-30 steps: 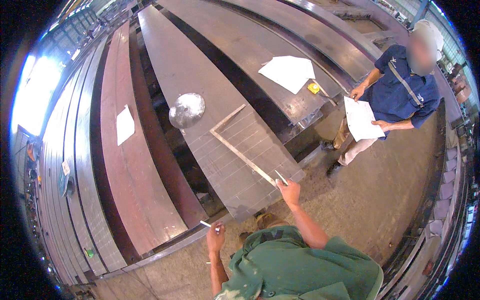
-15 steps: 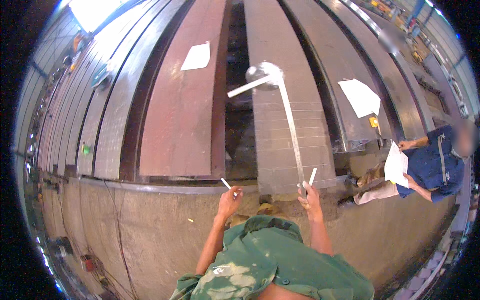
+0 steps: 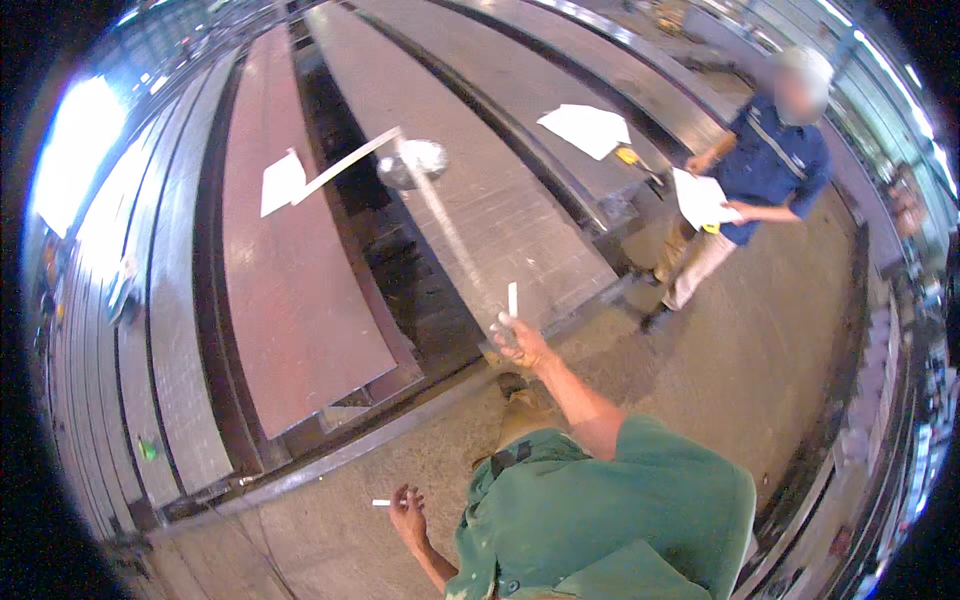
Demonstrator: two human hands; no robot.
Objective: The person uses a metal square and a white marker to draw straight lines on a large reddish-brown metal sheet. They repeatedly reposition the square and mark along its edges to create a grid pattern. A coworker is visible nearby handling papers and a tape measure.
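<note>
My right hand [image 3: 522, 343] is closed around the lower end of a long L-shaped steel square [image 3: 447, 225]. A short white stick like chalk [image 3: 512, 299] also stands up from its fingers. The square's long arm reaches over a grey steel plate [image 3: 520, 225], and its short arm points left toward a reddish-brown plate [image 3: 290, 340]. Whether it touches the grey plate I cannot tell. Low down, away from the plates, my left hand [image 3: 408, 517] has a similar white stick [image 3: 381, 502] between its fingers. A shiny round thing [image 3: 428, 158] lies under the square's corner.
Long steel plates lie side by side with dark gaps between them. White sheets [image 3: 590, 130] and a yellow tape measure [image 3: 627, 156] rest on a plate to the right; another sheet [image 3: 282, 185] is on the reddish plate. A person in dark blue [image 3: 765, 160] stands at right, holding paper [image 3: 703, 198].
The whole view has turned and shifted. My left hand has dropped away from the plates' edge. My right hand keeps its hold on the square, which now slants more to the left.
</note>
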